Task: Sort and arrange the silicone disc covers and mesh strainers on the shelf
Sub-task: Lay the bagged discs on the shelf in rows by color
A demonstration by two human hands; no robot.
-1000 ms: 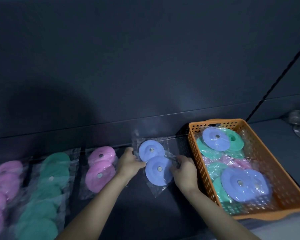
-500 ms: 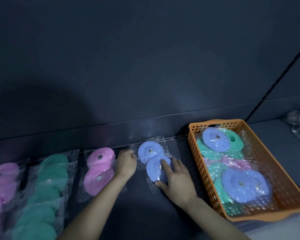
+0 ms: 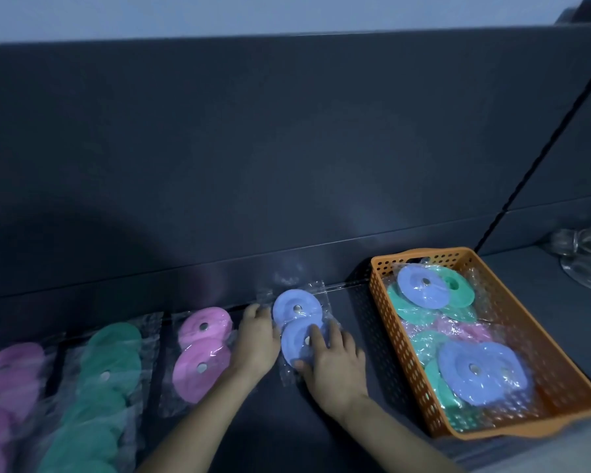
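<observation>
Two blue discs [image 3: 297,322]: lying left of orange basket [image 3: 420,251]; right hand [image 3: 335,367] fingers, spread, pressing them.
Left hand [image 3: 256,339]: fingers curling alongside; grip unclear.
Pending: basket holding mixed discs [image 3: 475,373].

Glossy plastic-wrapped discs [image 3: 297,310], perforated plastic basket [image 3: 386,322]

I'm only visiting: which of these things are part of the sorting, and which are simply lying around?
Part of the job: bagged blue disc covers, pressed by the right hand, left hand at the bag's edge; bagged pink pair; green row; pink row, far left; orange basket of unsorted bagged discs.
Lying about: clear glass items, far right; black cord across the back panel.
</observation>
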